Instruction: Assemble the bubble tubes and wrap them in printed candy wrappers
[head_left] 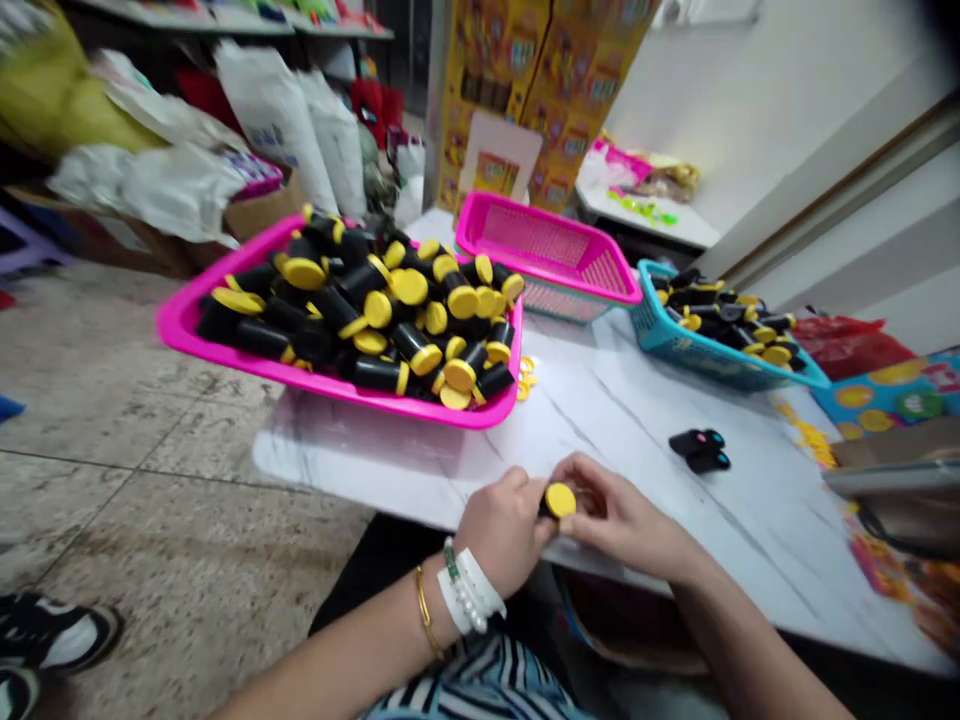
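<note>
Both my hands meet at the near edge of a white marble-patterned table (615, 400). My left hand (501, 530) is closed around a small black tube, mostly hidden in the fist. My right hand (622, 515) pinches the tube's round yellow cap (559, 499) at its end. Just beyond the hands, a pink tray (180, 325) holds a heap of several black tubes with yellow caps (390, 310).
An empty pink basket (551, 250) stands behind the tray. A blue basket (712, 350) at the right holds more black tubes. Two small black pieces (700, 449) lie on the table. Loose yellow caps (526, 375) sit by the tray. Bags and yellow boxes fill the background.
</note>
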